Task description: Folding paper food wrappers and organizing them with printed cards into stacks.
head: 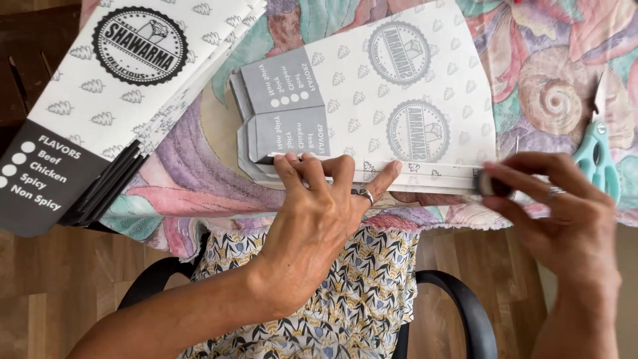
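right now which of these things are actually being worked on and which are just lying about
In use:
- folded paper sheets, pressed flat by the left hand
- small dark object, pinched in the right hand at the sheets' edge

Lying about:
- stack of printed paper bags, upper left
- teal scissors, far right
- patterned cloth underneath

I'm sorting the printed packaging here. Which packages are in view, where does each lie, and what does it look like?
Flat paper sleeves: table centre, under the left hand; white, grey end panels, round emblems.
Stack of sleeves: upper left, fanned; white with a dark grey end band, round black emblem.
Right hand pinches a small dark object at the sleeves' edge.
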